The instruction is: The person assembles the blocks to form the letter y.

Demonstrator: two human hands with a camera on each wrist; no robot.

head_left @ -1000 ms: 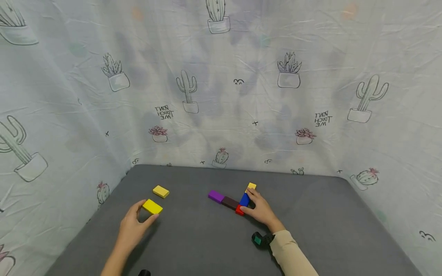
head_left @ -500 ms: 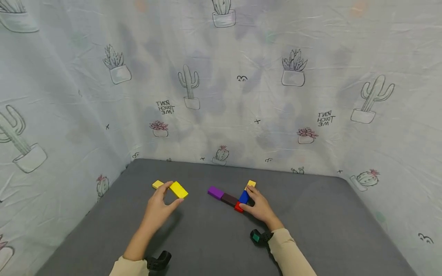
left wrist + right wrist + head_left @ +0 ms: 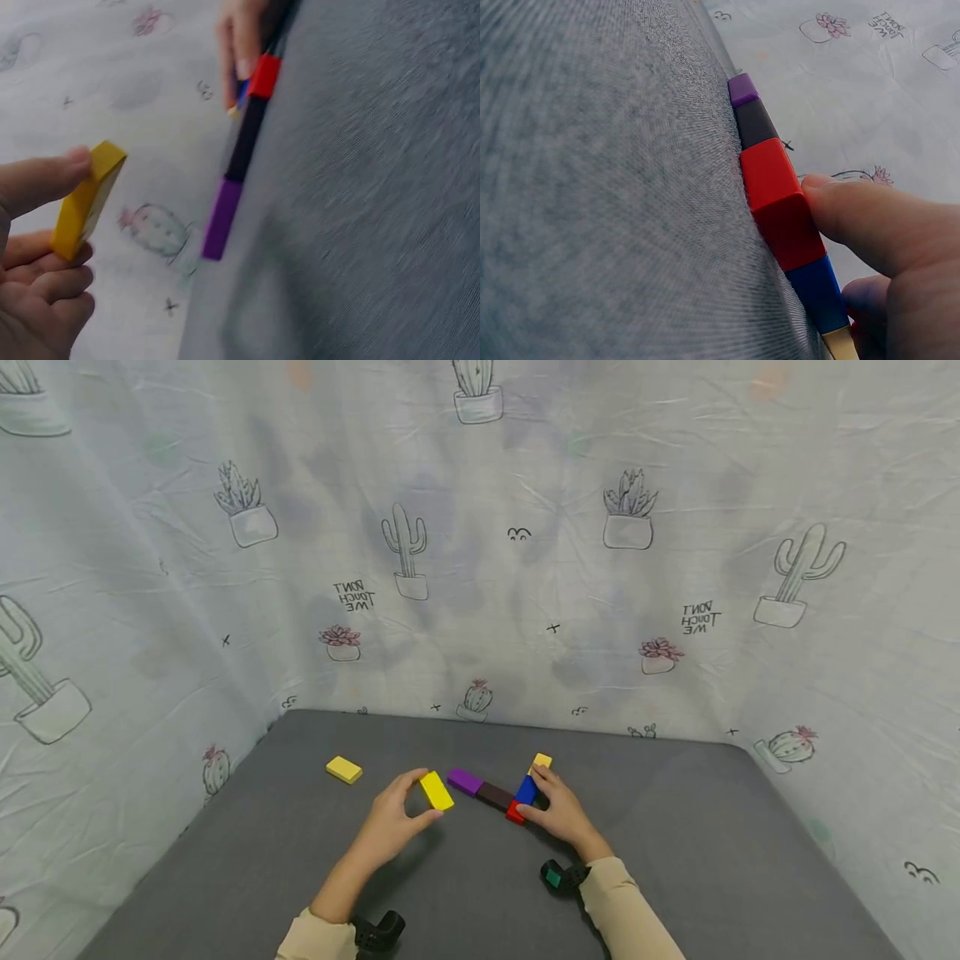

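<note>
Yellow block (image 3: pixel 436 790) pinched in left hand (image 3: pixel 395 821) grip, just beside purple block (image 3: pixel 465 781), right hand (image 3: pixel 562 814) fingers pressing red block (image 3: pixel 515 812)

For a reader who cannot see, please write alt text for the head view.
The left hand pinches a yellow rectangular block beside a purple block ending a coloured row on the grey mat; the right hand touches the row's red block.

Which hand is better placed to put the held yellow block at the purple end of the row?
Left. The left hand already pinches the yellow block, just short of the purple block. The right hand rests on the red block and blue block, probably steadying them.
</note>
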